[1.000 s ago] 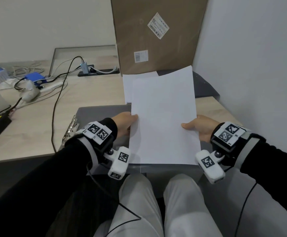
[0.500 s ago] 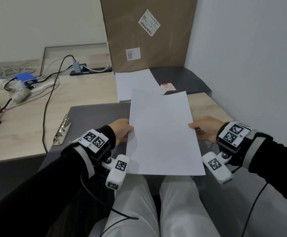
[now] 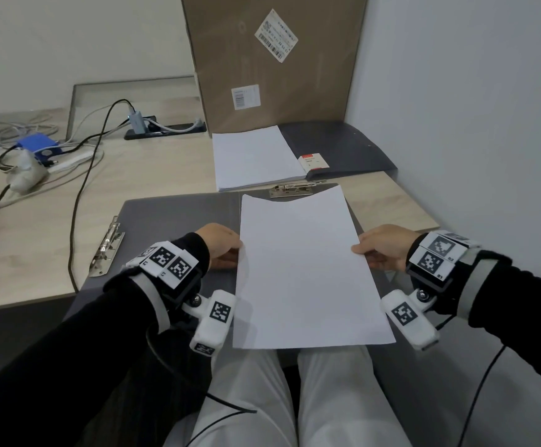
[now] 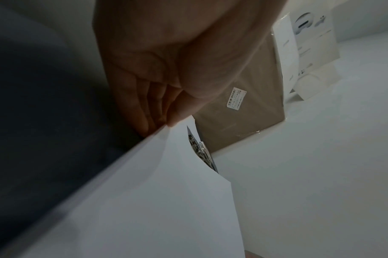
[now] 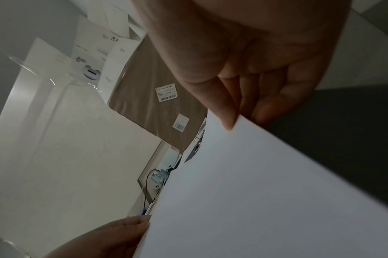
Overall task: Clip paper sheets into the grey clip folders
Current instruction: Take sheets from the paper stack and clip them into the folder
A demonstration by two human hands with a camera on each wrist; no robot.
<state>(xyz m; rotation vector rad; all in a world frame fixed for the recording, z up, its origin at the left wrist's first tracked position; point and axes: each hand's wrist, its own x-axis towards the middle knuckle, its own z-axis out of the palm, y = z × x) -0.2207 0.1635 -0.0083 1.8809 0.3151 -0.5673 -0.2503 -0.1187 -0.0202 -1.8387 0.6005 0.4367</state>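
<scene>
Lowered since earlier, sheet [image 3: 308, 269] now hovers mid-frame over open folder [image 3: 179, 214], top edge at clip [image 3: 295, 190]. Both hands' [image 3: 221, 245] [image 3: 387, 245] fingers pinch its side edges; light, floppy, best held there.

The fingers of the left hand [image 3: 221, 245] are being hidden under the paper sheet [image 3: 304, 269] in the head view, as are those of the right hand [image 3: 383, 246]. Most of the right half of the open grey clip folder [image 3: 179, 214] is being covered by the sheet, and part of its top clip [image 3: 290, 191] is being overlapped by the sheet's far edge. The print on the cardboard box [image 3: 275, 66] labels is being rendered too small to read. In both wrist views the sheet's near edge is being blurred and cut off by the frame.
</scene>
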